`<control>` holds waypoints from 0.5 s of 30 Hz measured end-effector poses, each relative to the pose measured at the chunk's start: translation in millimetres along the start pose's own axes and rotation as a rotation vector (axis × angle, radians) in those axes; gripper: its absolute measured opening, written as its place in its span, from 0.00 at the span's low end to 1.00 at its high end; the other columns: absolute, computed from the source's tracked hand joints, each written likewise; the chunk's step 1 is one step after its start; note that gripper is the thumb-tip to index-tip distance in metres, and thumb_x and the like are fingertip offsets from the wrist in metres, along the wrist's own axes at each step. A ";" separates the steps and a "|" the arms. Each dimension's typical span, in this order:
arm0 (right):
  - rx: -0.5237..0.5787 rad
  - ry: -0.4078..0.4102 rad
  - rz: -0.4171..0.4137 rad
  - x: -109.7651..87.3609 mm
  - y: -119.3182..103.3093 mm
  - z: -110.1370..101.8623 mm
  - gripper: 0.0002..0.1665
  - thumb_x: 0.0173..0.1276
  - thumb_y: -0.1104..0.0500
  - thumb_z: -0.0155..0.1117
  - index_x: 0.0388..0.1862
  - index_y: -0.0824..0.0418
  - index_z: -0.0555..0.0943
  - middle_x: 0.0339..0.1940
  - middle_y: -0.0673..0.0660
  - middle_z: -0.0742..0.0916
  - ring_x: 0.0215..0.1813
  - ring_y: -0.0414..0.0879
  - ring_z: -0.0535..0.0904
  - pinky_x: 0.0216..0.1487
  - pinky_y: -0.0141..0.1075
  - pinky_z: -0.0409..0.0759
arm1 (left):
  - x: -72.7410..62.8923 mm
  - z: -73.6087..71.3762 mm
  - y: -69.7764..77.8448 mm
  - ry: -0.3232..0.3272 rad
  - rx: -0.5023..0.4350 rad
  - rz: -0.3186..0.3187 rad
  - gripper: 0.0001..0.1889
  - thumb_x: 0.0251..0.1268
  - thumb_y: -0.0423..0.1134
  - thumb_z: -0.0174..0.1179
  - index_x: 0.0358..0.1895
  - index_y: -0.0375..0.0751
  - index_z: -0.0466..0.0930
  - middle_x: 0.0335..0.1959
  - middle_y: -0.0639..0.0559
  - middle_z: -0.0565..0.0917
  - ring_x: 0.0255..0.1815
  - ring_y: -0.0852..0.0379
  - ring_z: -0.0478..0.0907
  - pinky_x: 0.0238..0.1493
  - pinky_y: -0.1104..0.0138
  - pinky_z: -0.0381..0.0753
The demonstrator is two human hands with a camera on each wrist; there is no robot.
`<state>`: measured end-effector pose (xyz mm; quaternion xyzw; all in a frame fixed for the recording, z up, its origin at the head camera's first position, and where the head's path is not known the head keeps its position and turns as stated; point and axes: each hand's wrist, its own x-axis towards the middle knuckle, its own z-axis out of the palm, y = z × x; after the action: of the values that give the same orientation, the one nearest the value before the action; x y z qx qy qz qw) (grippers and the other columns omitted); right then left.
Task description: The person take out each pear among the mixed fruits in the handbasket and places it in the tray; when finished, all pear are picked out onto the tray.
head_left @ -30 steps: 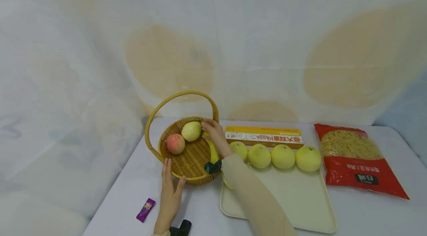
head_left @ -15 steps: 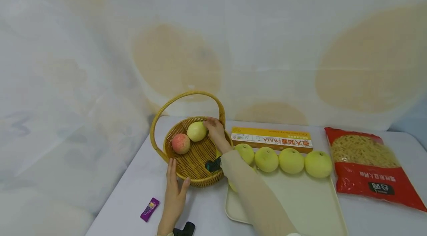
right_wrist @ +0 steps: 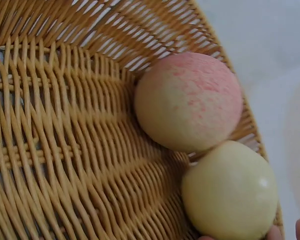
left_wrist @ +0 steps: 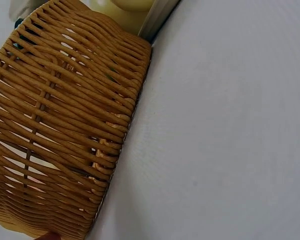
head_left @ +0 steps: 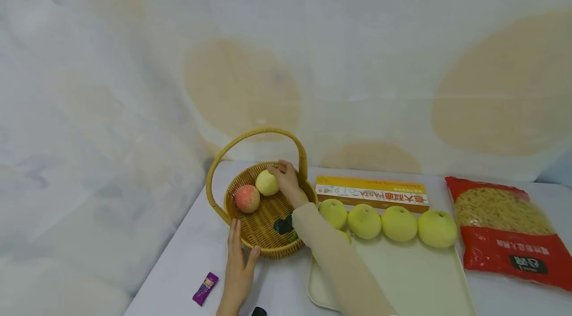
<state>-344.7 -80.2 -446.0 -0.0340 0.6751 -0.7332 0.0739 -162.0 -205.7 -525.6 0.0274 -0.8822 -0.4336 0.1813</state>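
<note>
A wicker basket (head_left: 263, 221) with a tall handle holds a pink-and-cream peach (head_left: 248, 198) and a pale yellow-green fruit, pear-like (head_left: 267, 183), side by side at the back left. My right hand (head_left: 288, 182) reaches in over the right rim and grips the pale fruit from its right side. Its fingertips (right_wrist: 275, 233) show at the fruit's lower edge in the right wrist view. My left hand (head_left: 240, 266) rests against the basket's front left side, fingers extended and thumb apart. The right wrist and sleeve hide part of the basket's right side.
Right of the basket lies a cream tray (head_left: 402, 276) with several yellow-green round fruits (head_left: 399, 223) along its far edge. Behind it is a pasta box (head_left: 371, 192); farther right, a red pasta bag (head_left: 509, 236). A purple packet (head_left: 206, 288) lies at front left.
The whole scene has shifted right and slightly down in the head view. My right hand stays at the pale fruit, which now looks rounder, turned in place. The left hand keeps its place at the basket.
</note>
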 end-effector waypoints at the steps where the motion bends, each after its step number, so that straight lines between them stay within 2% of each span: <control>1: -0.019 0.001 -0.009 -0.1 2.4 2.0 0.36 0.72 0.50 0.58 0.72 0.63 0.60 0.73 0.65 0.67 0.74 0.60 0.62 0.72 0.53 0.64 | -1.0 0.3 -0.1 0.001 -0.001 0.000 0.40 0.72 0.42 0.54 0.79 0.49 0.40 0.81 0.46 0.41 0.78 0.33 0.45 0.67 0.33 0.56; 4: -0.101 0.004 -0.031 -1.7 8.2 6.1 0.36 0.70 0.50 0.60 0.71 0.61 0.62 0.72 0.62 0.69 0.74 0.60 0.60 0.73 0.54 0.62 | -2.9 1.7 0.1 0.006 -0.004 0.002 0.40 0.72 0.41 0.54 0.79 0.49 0.40 0.81 0.46 0.41 0.78 0.33 0.45 0.67 0.33 0.57; 8: -0.196 0.028 -0.067 -4.4 10.6 7.2 0.37 0.68 0.49 0.63 0.72 0.59 0.62 0.66 0.61 0.73 0.71 0.59 0.62 0.71 0.54 0.63 | -2.7 2.6 -0.5 0.014 0.000 0.006 0.39 0.71 0.41 0.54 0.79 0.48 0.41 0.81 0.47 0.42 0.78 0.33 0.46 0.67 0.33 0.57; 15: -0.205 0.048 -0.092 -1.1 10.6 6.3 0.40 0.67 0.54 0.65 0.74 0.60 0.59 0.62 0.63 0.74 0.64 0.58 0.70 0.65 0.51 0.71 | -1.7 0.7 -0.3 0.027 0.000 0.025 0.39 0.71 0.40 0.55 0.79 0.47 0.42 0.81 0.46 0.42 0.78 0.33 0.46 0.67 0.33 0.57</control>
<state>-342.0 -87.0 -455.9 -0.0546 0.7458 -0.6636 0.0202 -160.6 -205.0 -526.7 0.0223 -0.8800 -0.4310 0.1986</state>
